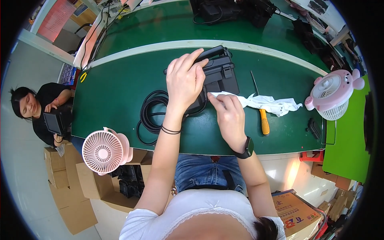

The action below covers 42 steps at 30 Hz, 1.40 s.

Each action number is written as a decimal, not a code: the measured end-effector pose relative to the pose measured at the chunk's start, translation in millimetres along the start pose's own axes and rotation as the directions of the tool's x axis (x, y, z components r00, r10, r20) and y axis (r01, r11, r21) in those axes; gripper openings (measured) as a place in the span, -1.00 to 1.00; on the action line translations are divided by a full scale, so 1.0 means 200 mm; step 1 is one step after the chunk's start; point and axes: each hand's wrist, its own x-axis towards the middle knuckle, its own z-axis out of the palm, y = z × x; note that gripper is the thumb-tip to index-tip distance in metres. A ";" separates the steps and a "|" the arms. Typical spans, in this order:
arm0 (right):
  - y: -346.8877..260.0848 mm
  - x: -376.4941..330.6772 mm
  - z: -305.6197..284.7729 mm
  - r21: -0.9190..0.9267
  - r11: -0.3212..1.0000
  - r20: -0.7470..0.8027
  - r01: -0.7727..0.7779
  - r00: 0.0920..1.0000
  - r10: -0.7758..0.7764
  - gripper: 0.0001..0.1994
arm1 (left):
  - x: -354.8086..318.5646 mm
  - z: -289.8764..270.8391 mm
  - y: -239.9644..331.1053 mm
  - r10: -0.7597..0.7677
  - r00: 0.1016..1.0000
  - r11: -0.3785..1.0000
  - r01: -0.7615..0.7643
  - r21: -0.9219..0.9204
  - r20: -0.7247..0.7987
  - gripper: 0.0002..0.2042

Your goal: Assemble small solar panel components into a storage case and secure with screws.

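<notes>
A black hard plastic case (222, 70) with a handle and a latch lies on the green table in front of me. My left hand (184, 82) rests against its left side, fingers stretched out beside the handle. With thumb and fingers closed, my right hand (230, 118) pinches the end of a white cloth (272, 105) at the case's near edge. A coiled black corrugated hose (154, 114) lies left of my left wrist, and part of it runs toward the case. What lies under my left palm is hidden.
A screwdriver with a yellow handle (264, 122) lies partly under the cloth. Pink fans stand at the left front (103, 152) and right (330, 94). A small black object (314, 128) lies near the right edge. A co-worker (42, 110) sits at left, holding a black box.
</notes>
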 end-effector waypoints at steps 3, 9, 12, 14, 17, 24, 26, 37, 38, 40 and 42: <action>0.03 0.01 0.02 0.190 0.981 -0.076 -0.034 0.996 0.049 -0.60 | 0.00 0.01 -0.01 0.000 1.000 1.000 0.000 -0.006 0.002 -0.70; 0.04 0.04 0.04 0.128 0.992 -0.099 -0.004 0.995 0.017 -0.69 | 0.00 0.00 -0.01 -0.015 0.999 1.000 0.015 -0.016 0.033 -0.70; 0.03 0.06 0.05 0.084 0.996 -0.094 -0.002 0.995 0.010 -0.67 | 0.00 0.00 0.00 -0.018 0.999 1.000 0.019 -0.021 0.051 -0.69; 0.03 0.07 0.04 0.075 0.997 -0.087 -0.007 0.996 0.013 -0.65 | -0.01 0.00 0.00 -0.038 0.998 0.999 0.038 0.002 0.043 -0.69; 0.01 0.06 0.03 0.048 0.999 -0.066 0.013 0.998 -0.010 -0.63 | 0.00 0.01 0.00 -0.056 0.997 0.998 0.056 0.007 0.047 -0.68; 0.04 0.00 0.00 0.069 0.996 -0.027 0.058 0.998 -0.056 -0.61 | -0.02 -0.01 0.03 -0.031 0.999 0.999 0.030 0.011 0.033 -0.68; 0.04 -0.02 0.00 0.091 0.994 -0.025 0.054 0.998 -0.052 -0.61 | -0.03 -0.01 0.04 -0.025 0.999 1.000 0.025 0.011 0.024 -0.68; 0.00 0.02 -0.02 -0.011 0.997 -0.014 0.077 0.997 -0.078 -0.63 | -0.04 -0.02 0.05 0.021 1.000 0.999 -0.021 0.031 0.006 -0.68; 0.00 0.00 -0.02 -0.042 0.994 -0.005 0.103 0.995 -0.103 -0.65 | -0.05 -0.03 0.05 0.014 1.000 1.000 -0.014 0.017 0.005 -0.68; 0.04 -0.08 0.00 0.030 0.996 0.068 0.083 0.994 -0.085 -0.65 | -0.04 -0.03 0.06 0.007 1.000 1.000 -0.007 0.000 -0.001 -0.68; 0.12 -0.23 0.08 0.179 0.984 0.146 0.008 0.989 -0.034 -0.69 | -0.02 -0.02 0.06 0.007 1.000 1.000 -0.007 -0.007 0.018 -0.68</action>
